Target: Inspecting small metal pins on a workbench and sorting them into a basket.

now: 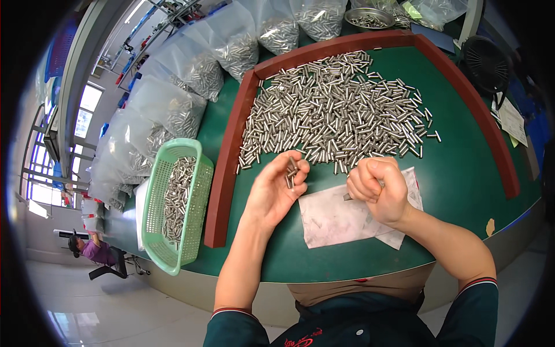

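Short metal pins [335,107] lie in a broad heap on the green tabletop. Just in front of the heap, my left hand [272,188] is turned palm up, its fingers curled round a few of the same pins [292,172]. To its right, my right hand [378,188] is closed in a fist above stained whitish sheets [326,217]. A pin end [347,197] shows at the underside of that fist; how many pins it holds is hidden.
A dark red wooden frame [228,168] borders the heap. Left of it stands a green plastic basket [196,202] with more pins. Clear bags of pins [237,49] line the back and left. A black fan [485,63] stands at the right. A person [95,248] sits far left.
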`<state>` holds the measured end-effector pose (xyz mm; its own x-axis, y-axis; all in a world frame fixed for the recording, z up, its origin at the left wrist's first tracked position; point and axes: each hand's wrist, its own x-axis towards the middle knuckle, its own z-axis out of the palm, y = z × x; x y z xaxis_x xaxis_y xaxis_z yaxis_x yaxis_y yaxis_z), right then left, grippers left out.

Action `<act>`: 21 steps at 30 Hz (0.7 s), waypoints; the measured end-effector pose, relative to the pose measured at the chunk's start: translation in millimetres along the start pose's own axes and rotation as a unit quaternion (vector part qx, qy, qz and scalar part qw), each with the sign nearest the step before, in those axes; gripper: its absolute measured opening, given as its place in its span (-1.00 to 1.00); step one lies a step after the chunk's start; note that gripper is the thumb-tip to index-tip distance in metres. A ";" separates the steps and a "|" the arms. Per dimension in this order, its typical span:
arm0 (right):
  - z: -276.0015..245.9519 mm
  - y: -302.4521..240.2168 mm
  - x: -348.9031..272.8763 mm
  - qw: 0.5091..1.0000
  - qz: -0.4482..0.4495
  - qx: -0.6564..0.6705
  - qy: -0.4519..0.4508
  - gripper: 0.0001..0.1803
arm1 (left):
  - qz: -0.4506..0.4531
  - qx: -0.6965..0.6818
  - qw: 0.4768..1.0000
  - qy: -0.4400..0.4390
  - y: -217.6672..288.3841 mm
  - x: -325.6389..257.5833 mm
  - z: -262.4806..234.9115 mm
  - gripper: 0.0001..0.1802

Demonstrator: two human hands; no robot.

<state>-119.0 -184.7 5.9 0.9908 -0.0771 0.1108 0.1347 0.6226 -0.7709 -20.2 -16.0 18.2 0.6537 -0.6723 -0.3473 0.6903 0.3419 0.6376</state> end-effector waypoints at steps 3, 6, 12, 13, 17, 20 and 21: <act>0.9 -0.3 0.7 1.000 -0.001 0.008 0.000 -0.62 | 0.061 0.111 0.992 0.014 2.4 5.0 -10.4 -0.84; 2.4 -0.8 1.1 1.000 -0.001 0.010 0.003 -0.62 | 0.178 0.420 0.883 0.106 -5.9 10.6 -2.5 -0.83; 0.3 0.1 0.5 1.000 -0.006 0.005 0.006 -0.61 | 0.262 0.725 0.624 0.133 -20.0 18.5 10.6 -0.84; 0.8 0.6 0.6 1.000 -0.007 0.006 0.006 -0.61 | 0.262 0.726 0.622 0.133 -19.4 17.8 10.5 -0.84; 2.1 -1.0 -0.8 1.000 -0.008 0.004 0.008 -0.61 | 0.232 0.642 0.724 0.099 -18.0 12.9 4.8 -0.84; 0.8 -1.0 -1.4 1.000 -0.009 0.003 0.007 -0.60 | 0.026 0.238 0.971 -0.021 -5.5 3.7 1.4 -0.88; 1.1 -1.2 -1.7 1.000 -0.007 0.005 0.011 -0.61 | -0.020 0.116 0.991 -0.063 -3.8 3.4 -2.7 -0.89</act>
<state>-120.9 -184.4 7.3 0.9889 -0.1028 0.1073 0.1482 0.6289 -0.7632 -19.8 -17.8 12.8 0.5732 -0.7636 -0.2971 0.6162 0.1628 0.7705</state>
